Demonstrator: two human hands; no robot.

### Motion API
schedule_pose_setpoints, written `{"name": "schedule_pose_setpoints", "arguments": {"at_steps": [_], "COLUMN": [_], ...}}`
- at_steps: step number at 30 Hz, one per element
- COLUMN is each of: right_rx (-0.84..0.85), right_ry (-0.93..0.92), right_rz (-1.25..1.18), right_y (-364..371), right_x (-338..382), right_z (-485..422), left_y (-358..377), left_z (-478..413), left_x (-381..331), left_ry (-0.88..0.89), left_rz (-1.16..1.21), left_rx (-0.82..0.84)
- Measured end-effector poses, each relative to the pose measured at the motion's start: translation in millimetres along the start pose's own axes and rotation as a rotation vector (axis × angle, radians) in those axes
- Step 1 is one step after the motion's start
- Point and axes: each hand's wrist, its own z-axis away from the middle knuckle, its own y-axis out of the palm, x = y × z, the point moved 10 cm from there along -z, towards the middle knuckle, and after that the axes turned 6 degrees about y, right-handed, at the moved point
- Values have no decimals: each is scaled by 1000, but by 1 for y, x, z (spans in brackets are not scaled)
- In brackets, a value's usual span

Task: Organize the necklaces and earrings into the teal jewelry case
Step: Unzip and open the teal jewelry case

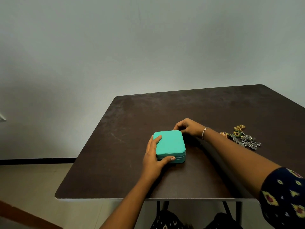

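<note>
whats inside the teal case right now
The teal case is closed, so its inside is hidden. A jewelry pile lies outside it on the table; the left hand grips the case.

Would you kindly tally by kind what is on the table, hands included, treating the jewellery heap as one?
Teal case: 1
Jewellery heap: 1
Hands: 2, left hand and right hand
Total: 4
</note>
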Motion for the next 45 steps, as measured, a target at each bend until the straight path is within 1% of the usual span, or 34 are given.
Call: {"name": "schedule_pose_setpoints", "arguments": {"at_steps": [5, 13, 20, 29, 39, 45], "right_rx": [-171, -429, -547, -601, -540, -547], "right_ry": [0, 8, 53, 82, 69, 77], "right_rz": [116, 46, 31, 90, 128, 110], "right_y": [-10, -24, -30, -24, 4, 17], "right_x": [-4, -8, -15, -16, -13, -2], "right_z": [6, 29, 48, 77, 114, 127], "left_y": [0, -2, -1, -1, 1, 1], "left_z": [0, 0, 0, 0, 2, -1], "left_x": [-1, -2, -2, -4, -1, -4], "left_ry": [6, 11, 1, 9, 6, 11], "left_rz": [0, 0, -16, -24, -28, -46], "left_rx": [-4, -20, -11, -19, -22, -12]}}
